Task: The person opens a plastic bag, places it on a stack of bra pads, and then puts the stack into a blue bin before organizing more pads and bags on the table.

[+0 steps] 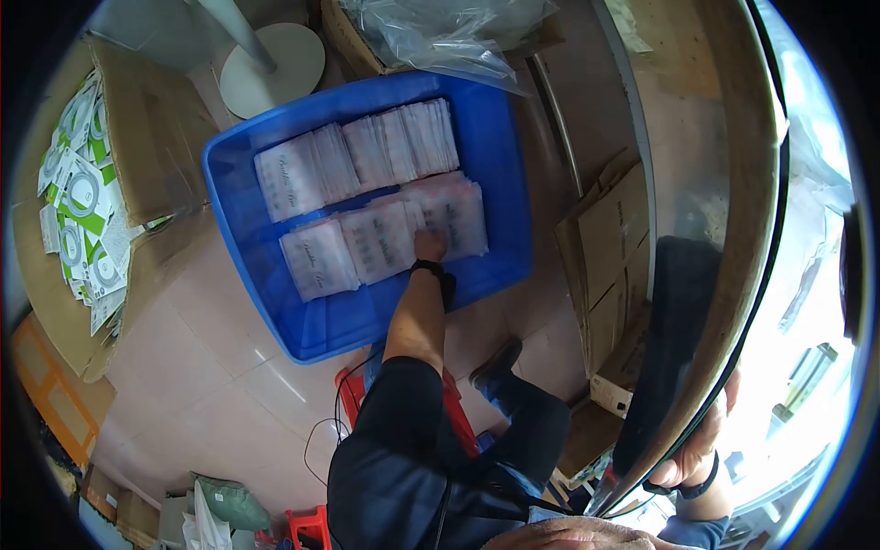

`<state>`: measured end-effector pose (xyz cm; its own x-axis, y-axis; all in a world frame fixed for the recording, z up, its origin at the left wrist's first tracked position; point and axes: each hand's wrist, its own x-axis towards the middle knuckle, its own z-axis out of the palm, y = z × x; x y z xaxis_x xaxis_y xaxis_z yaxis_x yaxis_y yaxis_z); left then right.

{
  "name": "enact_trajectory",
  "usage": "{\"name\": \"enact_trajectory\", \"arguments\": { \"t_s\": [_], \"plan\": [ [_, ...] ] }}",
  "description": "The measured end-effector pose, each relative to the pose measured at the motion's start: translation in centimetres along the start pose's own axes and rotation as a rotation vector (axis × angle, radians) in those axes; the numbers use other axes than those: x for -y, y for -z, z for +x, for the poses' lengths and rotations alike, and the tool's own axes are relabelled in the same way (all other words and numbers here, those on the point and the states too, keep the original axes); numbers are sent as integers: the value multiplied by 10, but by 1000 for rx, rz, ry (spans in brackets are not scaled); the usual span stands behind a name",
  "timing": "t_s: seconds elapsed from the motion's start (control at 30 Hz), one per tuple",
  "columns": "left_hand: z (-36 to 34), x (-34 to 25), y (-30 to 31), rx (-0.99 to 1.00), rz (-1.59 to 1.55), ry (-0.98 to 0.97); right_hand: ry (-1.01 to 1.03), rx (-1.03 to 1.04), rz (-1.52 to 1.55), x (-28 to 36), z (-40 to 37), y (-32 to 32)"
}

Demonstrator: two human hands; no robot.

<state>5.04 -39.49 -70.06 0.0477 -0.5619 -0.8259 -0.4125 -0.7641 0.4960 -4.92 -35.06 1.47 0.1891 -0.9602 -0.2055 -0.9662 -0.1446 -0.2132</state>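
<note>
A blue plastic bin (240,240) on the floor holds two rows of thin, pale packets (316,259) with dark printed lettering, packed in leaning stacks. My left hand (431,245), with a black band at the wrist, reaches into the bin. Its fingers are curled down onto the packets of the nearer row, toward its right end; the fingertips are hidden among them. At the right, my right hand (701,447) is by the wooden table edge (747,302), thumb and fingers apart. Part of that hand is hidden by the edge, and I see nothing held in it.
Left of the bin stands an open carton (151,128) full of green-and-white packages with coiled cables (84,188). Clear plastic bags (440,32) fill a box behind it. A white pole base (284,69), flattened cardboard (614,229) and a red stool (350,394) are close by.
</note>
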Motion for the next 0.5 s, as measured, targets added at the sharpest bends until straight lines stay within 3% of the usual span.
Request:
{"name": "enact_trajectory", "arguments": {
  "t_s": [0.13,0.27,0.43,0.5],
  "plan": [
    [0,4,8,51,21,-51,73,-70,36,1,15,-3],
    [9,16,0,-1,58,-149,89,-9,-34,3,17,2],
    [16,24,-2,-32,21,-74,97,-33,-32,3,17,-1],
    [7,14,12,49,-17,-52,100,-47,-25,2,16,-2]
  ]
}}
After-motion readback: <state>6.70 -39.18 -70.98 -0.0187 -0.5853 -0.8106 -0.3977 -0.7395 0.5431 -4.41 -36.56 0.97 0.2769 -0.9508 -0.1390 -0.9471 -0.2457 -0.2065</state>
